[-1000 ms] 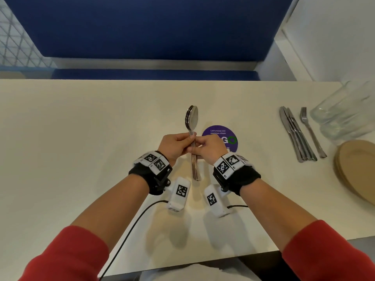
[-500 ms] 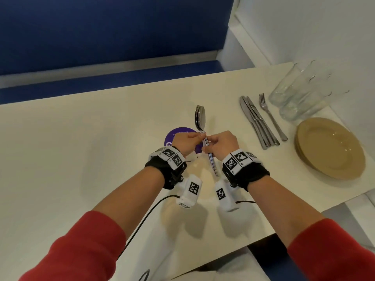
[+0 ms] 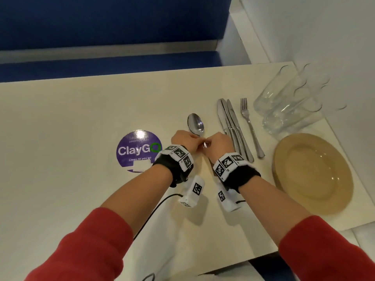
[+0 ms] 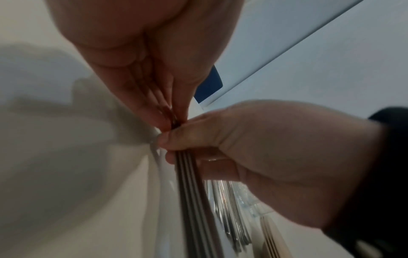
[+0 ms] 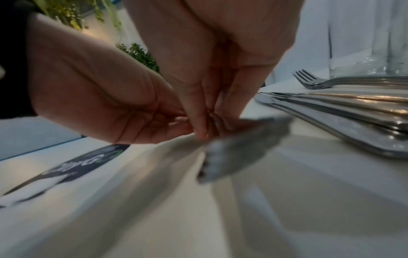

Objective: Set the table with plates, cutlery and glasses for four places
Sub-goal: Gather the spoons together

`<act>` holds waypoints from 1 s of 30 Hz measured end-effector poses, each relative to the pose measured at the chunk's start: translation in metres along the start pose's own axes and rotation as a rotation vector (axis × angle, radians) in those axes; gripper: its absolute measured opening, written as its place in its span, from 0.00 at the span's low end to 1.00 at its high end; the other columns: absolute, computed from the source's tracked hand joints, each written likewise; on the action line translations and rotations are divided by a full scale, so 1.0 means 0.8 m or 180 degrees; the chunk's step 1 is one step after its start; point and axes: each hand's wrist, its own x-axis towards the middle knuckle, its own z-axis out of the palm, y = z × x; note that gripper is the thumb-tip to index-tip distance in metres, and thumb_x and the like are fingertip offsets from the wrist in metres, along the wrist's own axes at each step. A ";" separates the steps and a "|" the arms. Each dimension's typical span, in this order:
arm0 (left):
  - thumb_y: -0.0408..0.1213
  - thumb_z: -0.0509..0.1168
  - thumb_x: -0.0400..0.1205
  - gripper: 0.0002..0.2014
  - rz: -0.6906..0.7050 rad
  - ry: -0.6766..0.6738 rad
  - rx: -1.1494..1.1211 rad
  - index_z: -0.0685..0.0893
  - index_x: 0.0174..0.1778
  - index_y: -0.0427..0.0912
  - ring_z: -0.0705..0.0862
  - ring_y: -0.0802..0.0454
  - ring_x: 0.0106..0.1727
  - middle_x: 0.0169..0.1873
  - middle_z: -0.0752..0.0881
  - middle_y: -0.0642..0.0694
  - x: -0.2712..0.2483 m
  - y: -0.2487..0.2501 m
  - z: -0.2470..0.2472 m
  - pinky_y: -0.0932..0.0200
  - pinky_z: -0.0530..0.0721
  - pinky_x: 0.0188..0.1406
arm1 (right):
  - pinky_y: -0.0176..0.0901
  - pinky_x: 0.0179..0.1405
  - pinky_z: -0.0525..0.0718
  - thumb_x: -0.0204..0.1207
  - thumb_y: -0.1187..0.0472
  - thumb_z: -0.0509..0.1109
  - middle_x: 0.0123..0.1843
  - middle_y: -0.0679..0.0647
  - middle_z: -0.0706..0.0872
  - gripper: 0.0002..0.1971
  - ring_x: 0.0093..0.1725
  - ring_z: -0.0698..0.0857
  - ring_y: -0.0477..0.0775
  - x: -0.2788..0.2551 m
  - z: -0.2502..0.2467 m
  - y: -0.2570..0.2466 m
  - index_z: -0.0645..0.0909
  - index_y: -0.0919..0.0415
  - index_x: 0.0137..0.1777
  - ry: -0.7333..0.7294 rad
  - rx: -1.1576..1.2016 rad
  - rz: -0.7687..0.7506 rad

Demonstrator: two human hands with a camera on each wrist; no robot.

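Observation:
A stack of steel spoons is held level just above the cream table, bowls pointing away from me. My left hand and right hand both pinch the spoon handles from either side. In the right wrist view the handle ends are a blur below the fingertips. Stacked knives and stacked forks lie just right of my hands. Several clear glasses stand at the far right. Tan plates are stacked near the right front corner.
A round purple sticker is on the table left of my hands. A blue bench runs along the far side. A white wall bounds the table on the right. A black cable trails from my left wrist.
Both hands have carried the spoons to the right, off the purple sticker and close beside the knives. The view has turned right, bringing the plates and glasses fully in.

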 end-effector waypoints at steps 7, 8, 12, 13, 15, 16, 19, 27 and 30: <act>0.42 0.72 0.76 0.11 -0.0094 0.0356 0.0165 0.92 0.48 0.41 0.88 0.49 0.53 0.47 0.92 0.44 0.015 0.022 0.025 0.57 0.84 0.58 | 0.43 0.42 0.83 0.77 0.59 0.67 0.44 0.60 0.90 0.10 0.45 0.88 0.59 0.022 -0.013 0.027 0.90 0.60 0.49 -0.0079 -0.0063 -0.0177; 0.42 0.73 0.75 0.10 -0.0100 0.0377 0.0145 0.92 0.48 0.41 0.88 0.50 0.52 0.47 0.92 0.44 0.018 0.024 0.027 0.59 0.84 0.56 | 0.43 0.42 0.83 0.78 0.59 0.66 0.43 0.60 0.90 0.11 0.45 0.88 0.59 0.023 -0.013 0.029 0.90 0.60 0.48 -0.0060 -0.0060 -0.0198; 0.40 0.73 0.74 0.10 -0.0083 0.0423 -0.0010 0.92 0.50 0.42 0.88 0.52 0.54 0.50 0.91 0.46 0.024 0.033 0.039 0.66 0.80 0.51 | 0.40 0.37 0.75 0.78 0.61 0.64 0.44 0.61 0.89 0.11 0.46 0.87 0.59 0.030 -0.017 0.037 0.89 0.62 0.48 0.0025 -0.0055 -0.0168; 0.40 0.74 0.74 0.11 -0.0087 0.0440 -0.0047 0.91 0.51 0.42 0.88 0.52 0.54 0.51 0.91 0.46 0.025 0.035 0.041 0.67 0.79 0.50 | 0.40 0.37 0.74 0.78 0.61 0.64 0.44 0.61 0.89 0.11 0.46 0.87 0.59 0.031 -0.019 0.038 0.89 0.62 0.49 0.0028 -0.0024 -0.0161; 0.41 0.73 0.75 0.12 -0.0085 0.0441 -0.0088 0.91 0.53 0.43 0.87 0.53 0.55 0.52 0.91 0.47 0.025 0.038 0.044 0.69 0.76 0.48 | 0.40 0.37 0.73 0.79 0.63 0.62 0.45 0.61 0.89 0.12 0.47 0.86 0.59 0.033 -0.023 0.041 0.89 0.62 0.50 0.0045 0.0008 -0.0178; 0.41 0.73 0.75 0.12 -0.0071 0.0424 -0.0104 0.91 0.53 0.43 0.87 0.54 0.55 0.52 0.91 0.47 0.026 0.038 0.046 0.69 0.76 0.47 | 0.39 0.37 0.72 0.79 0.64 0.61 0.46 0.61 0.89 0.13 0.47 0.86 0.60 0.034 -0.025 0.042 0.88 0.62 0.51 0.0052 0.0008 -0.0207; 0.38 0.72 0.76 0.11 -0.0028 0.0406 -0.0152 0.90 0.53 0.42 0.86 0.54 0.52 0.53 0.90 0.45 0.026 0.039 0.049 0.70 0.76 0.42 | 0.39 0.37 0.71 0.80 0.65 0.60 0.48 0.62 0.89 0.13 0.49 0.86 0.60 0.038 -0.025 0.045 0.88 0.61 0.52 0.0090 0.0012 -0.0270; 0.39 0.73 0.75 0.11 -0.0030 0.0388 -0.0243 0.91 0.52 0.43 0.87 0.53 0.52 0.47 0.91 0.47 0.028 0.037 0.052 0.66 0.80 0.49 | 0.40 0.39 0.74 0.80 0.63 0.61 0.49 0.60 0.88 0.13 0.50 0.86 0.60 0.043 -0.022 0.051 0.86 0.59 0.56 0.0081 -0.0250 -0.0468; 0.40 0.73 0.75 0.11 -0.0024 0.0367 -0.0246 0.91 0.52 0.44 0.87 0.53 0.53 0.48 0.91 0.47 0.027 0.035 0.053 0.66 0.81 0.52 | 0.40 0.40 0.73 0.80 0.64 0.61 0.50 0.61 0.88 0.13 0.51 0.86 0.60 0.040 -0.023 0.054 0.86 0.59 0.57 0.0062 -0.0248 -0.0515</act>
